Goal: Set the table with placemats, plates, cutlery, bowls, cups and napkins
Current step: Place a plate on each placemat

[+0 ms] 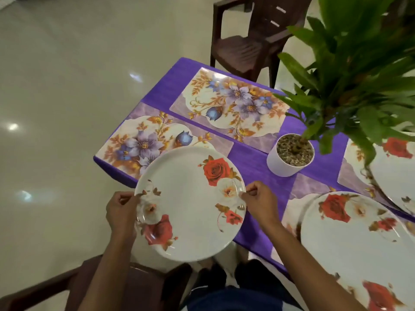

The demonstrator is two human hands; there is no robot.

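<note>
I hold a white plate with red roses [190, 203] by its rim with both hands. My left hand [122, 209] pinches the left edge and my right hand [260, 202] pinches the right edge. The plate hangs over the near corner of the table, partly above a floral placemat [134, 142]. A second floral placemat [229, 104] lies bare further back. On the right, another rose plate [350, 243] rests on a placemat [301, 187], and a third rose plate [393, 173] sits at the far right, partly behind leaves.
A purple tablecloth [251, 162] covers the table. A white pot [289, 156] with a green plant [359, 75] stands mid-table and overhangs the right side. A brown plastic chair [251, 41] stands beyond the table, another chair [139, 286] below my arms. Glossy floor lies to the left.
</note>
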